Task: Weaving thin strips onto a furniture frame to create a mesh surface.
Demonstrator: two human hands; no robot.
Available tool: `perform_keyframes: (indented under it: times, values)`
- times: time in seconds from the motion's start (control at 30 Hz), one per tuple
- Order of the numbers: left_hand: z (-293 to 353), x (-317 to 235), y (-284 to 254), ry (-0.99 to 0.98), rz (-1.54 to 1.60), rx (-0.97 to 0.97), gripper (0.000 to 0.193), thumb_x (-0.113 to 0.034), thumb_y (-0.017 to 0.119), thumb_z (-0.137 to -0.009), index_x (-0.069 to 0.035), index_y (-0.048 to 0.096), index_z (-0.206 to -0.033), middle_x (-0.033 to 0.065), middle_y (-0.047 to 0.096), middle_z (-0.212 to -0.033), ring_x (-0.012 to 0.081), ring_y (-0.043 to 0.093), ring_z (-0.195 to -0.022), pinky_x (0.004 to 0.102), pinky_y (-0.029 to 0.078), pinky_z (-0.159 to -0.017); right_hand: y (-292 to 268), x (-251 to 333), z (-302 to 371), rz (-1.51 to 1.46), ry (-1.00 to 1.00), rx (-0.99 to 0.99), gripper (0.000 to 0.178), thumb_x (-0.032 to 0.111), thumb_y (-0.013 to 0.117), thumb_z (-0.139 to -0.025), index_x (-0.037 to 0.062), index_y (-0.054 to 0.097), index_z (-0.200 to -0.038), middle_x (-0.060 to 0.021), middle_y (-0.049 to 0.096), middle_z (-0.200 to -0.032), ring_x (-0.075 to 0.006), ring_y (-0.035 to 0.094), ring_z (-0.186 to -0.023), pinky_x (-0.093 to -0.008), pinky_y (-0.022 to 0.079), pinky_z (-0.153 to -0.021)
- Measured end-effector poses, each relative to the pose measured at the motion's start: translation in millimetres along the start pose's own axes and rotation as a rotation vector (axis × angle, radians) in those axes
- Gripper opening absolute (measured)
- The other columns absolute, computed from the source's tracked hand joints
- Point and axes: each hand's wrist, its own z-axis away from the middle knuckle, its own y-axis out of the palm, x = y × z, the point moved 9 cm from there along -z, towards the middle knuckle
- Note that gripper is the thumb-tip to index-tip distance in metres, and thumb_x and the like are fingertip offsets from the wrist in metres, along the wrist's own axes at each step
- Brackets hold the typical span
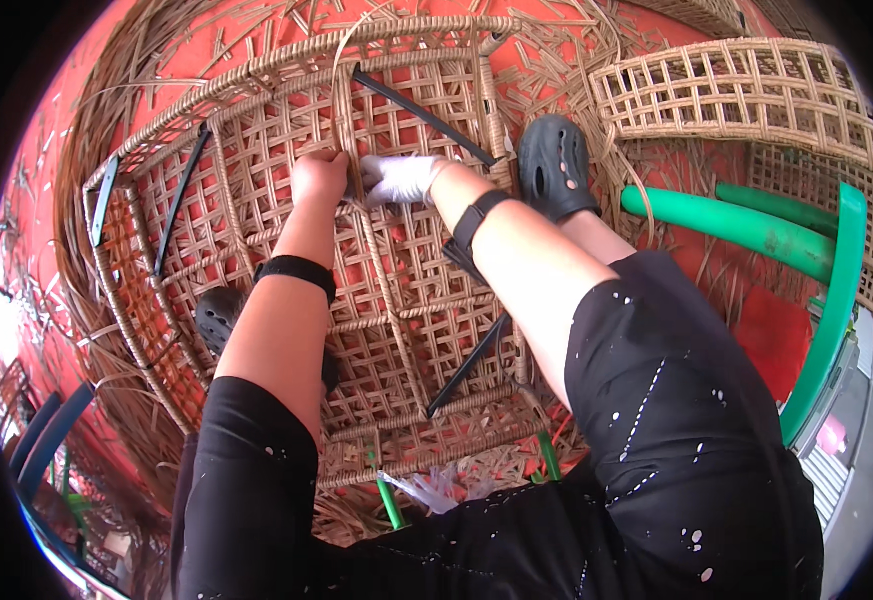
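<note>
A large woven rattan panel with raised, wrapped edges, like a shallow basket (267,130), lies in front of me. Wrapped ribs cross its open lattice, and black strips (422,112) run slantwise over it. My bare left hand (319,178) is closed at the middle rib (345,120). A thin pale rattan strand (336,62) arcs over the far rim and comes down to its fingers. Against the other side of that rib, my right hand (402,180) in a white glove has its fingers bent and closed; what they pinch is hidden. Both forearms wear black bands.
Loose rattan strips (547,60) litter the red floor, with a long bundle (82,230) curving along the left. Another woven piece (737,95) lies at the far right, near a green plastic chair or stool (757,230). My dark clog (554,165) stands beside the panel's right edge.
</note>
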Motion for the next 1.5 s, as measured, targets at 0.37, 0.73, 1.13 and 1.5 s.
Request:
perform_keyframes:
  times: [0.37,0.73,1.13,1.5]
  values:
    - [22.6,-1.3,-22.0,0.080,0.197,0.301,0.034,-0.021,0.064,-0.085,-0.003,0.064,-0.114,0.0053,0.069,-0.088,0.0110,0.064,-0.077,0.0258,0.052,-0.067,-6.0,23.7,5.7,0.909,0.163,-0.096,0.037,0.019,0.065,-0.078,0.0047,0.058,-0.111,-0.0155,0.067,-0.096,-0.0320,0.065,-0.091,-0.0411,0.052,-0.078]
    - [78.7,-110.0,-280.8,0.431,-0.011,0.199,0.035,-0.024,0.062,-0.089,0.001,0.062,-0.114,0.0042,0.065,-0.103,0.0111,0.059,-0.095,0.0261,0.044,-0.087,52.3,53.5,126.5,0.146,0.512,-0.549,0.029,0.025,0.049,-0.087,0.0082,0.069,-0.102,-0.0156,0.066,-0.106,-0.0324,0.064,-0.099,-0.0431,0.052,-0.078]
    - [410.3,112.1,-615.9,0.100,-0.017,-0.475,0.027,-0.020,0.062,-0.088,0.002,0.065,-0.104,0.0062,0.065,-0.092,0.0144,0.059,-0.083,0.0280,0.047,-0.076,68.3,179.8,214.3,-0.422,0.084,-0.638,0.041,0.037,0.044,-0.092,0.0040,0.066,-0.083,-0.0102,0.065,-0.066,-0.0218,0.062,-0.052,-0.0380,0.049,-0.052]
    - [681.1,328.3,-517.4,-0.097,0.224,-0.764,0.023,-0.022,0.065,-0.086,0.001,0.070,-0.085,0.0008,0.062,-0.065,0.0080,0.056,-0.062,0.0252,0.046,-0.056,65.9,165.0,300.3,-0.486,0.272,-0.749,0.031,0.026,0.052,-0.086,0.0045,0.063,-0.067,-0.0080,0.056,-0.052,-0.0208,0.051,-0.035,-0.0348,0.042,-0.037]
